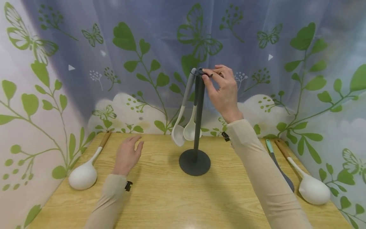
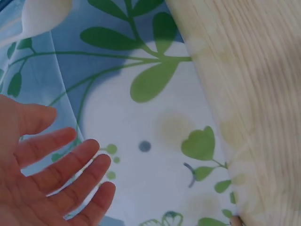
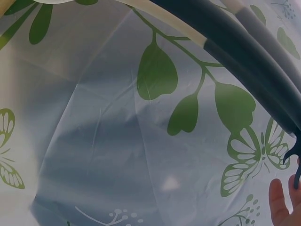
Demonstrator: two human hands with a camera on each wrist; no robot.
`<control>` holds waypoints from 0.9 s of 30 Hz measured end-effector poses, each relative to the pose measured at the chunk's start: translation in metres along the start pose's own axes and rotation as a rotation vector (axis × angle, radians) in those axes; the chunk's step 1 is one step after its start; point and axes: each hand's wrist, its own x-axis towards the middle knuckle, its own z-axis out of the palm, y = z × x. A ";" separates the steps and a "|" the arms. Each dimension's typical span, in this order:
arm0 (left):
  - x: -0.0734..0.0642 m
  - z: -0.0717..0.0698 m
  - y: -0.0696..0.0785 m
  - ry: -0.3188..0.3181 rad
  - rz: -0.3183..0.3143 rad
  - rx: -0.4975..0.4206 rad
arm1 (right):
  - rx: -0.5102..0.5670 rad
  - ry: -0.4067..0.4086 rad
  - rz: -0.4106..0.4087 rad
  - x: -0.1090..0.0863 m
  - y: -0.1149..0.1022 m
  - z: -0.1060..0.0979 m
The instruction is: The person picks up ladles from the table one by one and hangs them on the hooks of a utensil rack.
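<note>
A dark utensil stand (image 1: 199, 117) with a round base stands on the table. From hooks at its top hang a grey-handled white ladle (image 1: 178, 135) on the left and a second white ladle (image 1: 190, 131) partly behind the pole. My right hand (image 1: 224, 87) is at the top of the stand, thumb and fingers pinching a hook (image 3: 295, 153) there. In the right wrist view only its fingertips (image 3: 278, 200) show, at the right edge. My left hand (image 1: 127, 156) holds nothing; in the left wrist view its fingers (image 2: 70, 181) are spread and loosely bent.
A large white ladle (image 1: 83, 175) with a wooden handle lies at the table's left. At the right lie a dark utensil (image 1: 281, 168) with a green handle end and another wooden-handled white ladle (image 1: 314, 190). A leaf-print curtain (image 1: 160, 41) surrounds the wooden table (image 1: 160, 197).
</note>
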 end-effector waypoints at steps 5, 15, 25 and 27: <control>-0.002 -0.003 -0.007 0.017 -0.036 0.025 | 0.010 0.007 0.006 0.000 0.000 0.000; -0.003 -0.014 -0.021 0.012 -0.081 0.042 | 0.025 0.014 0.007 -0.001 0.001 0.001; -0.005 -0.029 -0.040 -0.127 -0.176 0.070 | 0.024 0.024 0.004 -0.002 -0.001 0.001; -0.005 -0.033 -0.044 -0.148 -0.196 0.102 | 0.023 0.027 0.003 -0.002 -0.001 0.001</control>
